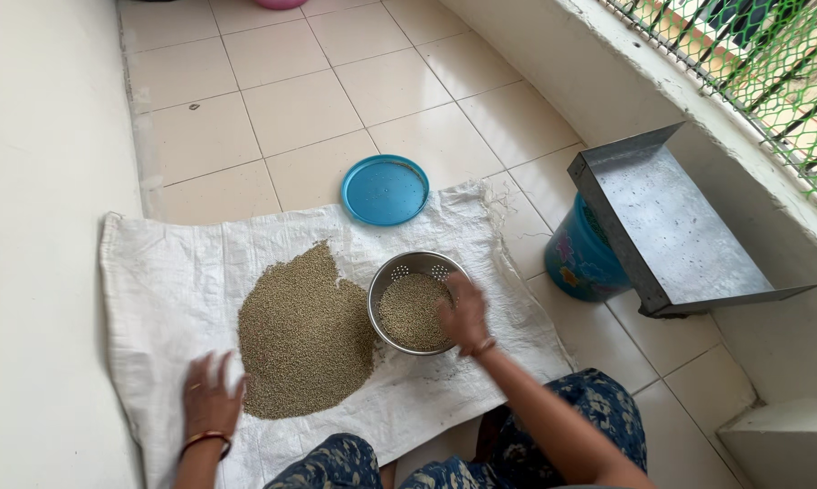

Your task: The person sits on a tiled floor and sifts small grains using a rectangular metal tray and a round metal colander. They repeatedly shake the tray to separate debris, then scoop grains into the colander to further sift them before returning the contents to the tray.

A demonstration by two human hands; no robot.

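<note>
Round perforated steel bowl [415, 303] of small greenish grain sat centre frame on the white woven sack [155, 281]. Right hand [463, 317] lay loosely cupped in its grain, gripping nothing; left hand [212, 398], fingers spread flat, pinned the sack beside the loose grain heap [304, 335], lower left.

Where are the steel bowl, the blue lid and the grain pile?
steel bowl [392, 276]: head view, bare inner wall.
blue lid [385, 189]: head view, its middle.
grain pile [304, 335]: head view, its middle.
</note>
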